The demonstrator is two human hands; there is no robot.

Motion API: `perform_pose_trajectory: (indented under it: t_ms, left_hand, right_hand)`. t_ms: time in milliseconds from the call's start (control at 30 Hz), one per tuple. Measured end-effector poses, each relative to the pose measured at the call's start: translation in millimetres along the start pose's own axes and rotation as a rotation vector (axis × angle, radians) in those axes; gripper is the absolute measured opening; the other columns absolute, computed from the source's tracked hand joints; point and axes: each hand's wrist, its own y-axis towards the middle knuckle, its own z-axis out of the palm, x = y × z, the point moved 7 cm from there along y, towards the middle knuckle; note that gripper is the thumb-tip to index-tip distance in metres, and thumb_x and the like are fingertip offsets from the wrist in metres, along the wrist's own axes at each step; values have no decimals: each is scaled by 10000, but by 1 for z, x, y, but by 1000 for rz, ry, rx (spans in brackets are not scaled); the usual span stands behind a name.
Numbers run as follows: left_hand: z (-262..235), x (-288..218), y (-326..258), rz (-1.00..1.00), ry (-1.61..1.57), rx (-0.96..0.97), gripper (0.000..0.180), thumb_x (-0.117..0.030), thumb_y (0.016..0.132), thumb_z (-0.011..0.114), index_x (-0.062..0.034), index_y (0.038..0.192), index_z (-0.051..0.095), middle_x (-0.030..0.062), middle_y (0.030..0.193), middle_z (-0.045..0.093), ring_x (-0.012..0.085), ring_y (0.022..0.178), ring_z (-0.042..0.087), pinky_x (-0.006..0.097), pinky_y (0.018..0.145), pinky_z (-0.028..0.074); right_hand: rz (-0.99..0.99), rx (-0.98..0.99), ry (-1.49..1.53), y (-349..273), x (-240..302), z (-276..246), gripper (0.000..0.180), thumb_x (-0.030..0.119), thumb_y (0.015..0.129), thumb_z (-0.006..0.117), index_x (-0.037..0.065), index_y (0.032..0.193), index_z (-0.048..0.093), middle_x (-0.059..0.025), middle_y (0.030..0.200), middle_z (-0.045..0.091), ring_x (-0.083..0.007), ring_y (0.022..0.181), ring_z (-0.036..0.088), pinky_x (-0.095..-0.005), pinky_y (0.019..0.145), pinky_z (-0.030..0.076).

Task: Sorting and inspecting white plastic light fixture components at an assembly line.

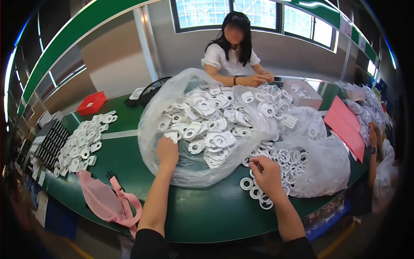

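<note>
A large clear plastic bag [148,129] lies open at the middle of the table, heaped with white plastic parts [207,108], each with a round hole. At the bag's near left side, my left hand [167,152] has its fingers closed on one white plastic part [172,135]. My right hand [268,176] is over the near right edge of a pile of white rings [294,166]; thumb and fingers are pinched together. Whatever the right fingertips hold is too small to make out. Several loose rings [255,192] lie just left of that hand.
A second plastic bag [325,170] covers part of the rings. More white parts [82,140] are spread at left, beside stacked black trays [51,140] and a red bin [92,103]. A pink mesh bag [101,194] lies near the front edge. Opposite, a person [233,56] handles small parts.
</note>
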Motion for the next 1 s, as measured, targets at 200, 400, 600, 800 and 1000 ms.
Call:
perform_pose_trajectory:
  t_ms: [200,400,600,800,1000]
  left_hand:
    - [-37,-9,-2,59,-360,-255,254,-247,798,622,-17,711,562,106,840,546,259,833,490,352,711,395]
    - [-55,-100,-67,-688,-2098,710,643,-586,872,376,12,1046,534,204,1192,517,294,1100,503,382,989,354]
    - [-44,-145,-143,-754,-2201,1341,875,-724,809,209,4,1267,372,236,1255,447,358,1133,478,487,945,400]
    - [-43,-153,-165,-681,-2001,1380,448,-403,954,317,-111,1291,356,129,1197,527,239,1037,561,335,721,518]
    - [-36,-144,-158,-630,-1941,1218,344,-251,954,373,-69,1245,365,165,1144,560,247,906,614,273,628,513]
  right_hand:
    - [-173,463,-194,-15,-11,20,334,192,632,750,68,926,653,-55,864,608,-244,899,511,-338,799,408]
    - [-183,523,-161,-11,1,19,355,226,606,779,71,901,658,-39,825,606,-237,843,517,-326,794,401]
    - [-254,67,195,0,28,2,373,167,591,797,47,908,643,-55,870,625,-234,854,546,-326,773,417]
    - [-369,380,136,-18,39,34,381,190,655,752,64,995,631,-66,964,604,-249,885,533,-335,780,418]
    - [-63,-61,72,4,2,-10,166,151,679,716,36,782,652,-73,787,626,-250,774,553,-363,715,422]
